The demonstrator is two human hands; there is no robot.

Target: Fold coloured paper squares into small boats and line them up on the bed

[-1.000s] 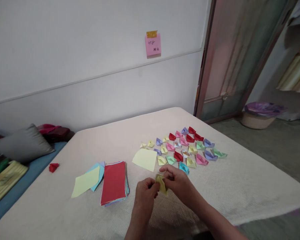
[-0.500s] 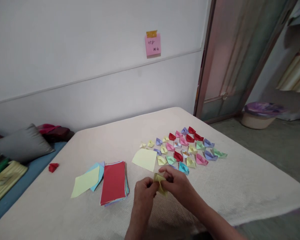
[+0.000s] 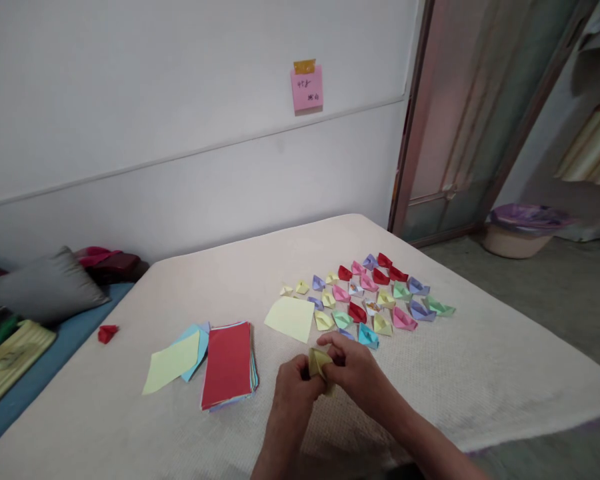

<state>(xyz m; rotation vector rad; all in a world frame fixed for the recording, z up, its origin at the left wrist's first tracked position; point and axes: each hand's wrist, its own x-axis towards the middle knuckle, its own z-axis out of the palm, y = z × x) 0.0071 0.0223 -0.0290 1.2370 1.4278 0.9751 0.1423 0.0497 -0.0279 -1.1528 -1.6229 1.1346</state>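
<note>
Between my two hands is a small folded yellow paper (image 3: 319, 361), held just above the cloth-covered surface. My left hand (image 3: 295, 390) pinches its left side, with the thumb on the near face. From the other side my right hand (image 3: 353, 365) grips it, thumb and fingers closed on its edge. The fingers hide much of its lower part. Right beyond my hands lie rows of small folded paper boats (image 3: 373, 307) in red, pink, yellow, green, blue and purple. A flat pale yellow sheet (image 3: 290, 319) lies just past my left hand.
A stack of coloured paper (image 3: 227, 367), red on top, lies to the left. Beside it are loose yellow (image 3: 173, 363) and blue sheets (image 3: 196, 363). A crumpled-looking red paper piece (image 3: 107, 333) sits at the far left. Behind stands a white wall (image 3: 205, 200) with a pink note (image 3: 307, 89).
My left hand has shifted slightly right and closer to the right hand. The yellow paper has turned a little, its pointed face showing more. Other things have stayed in place.
</note>
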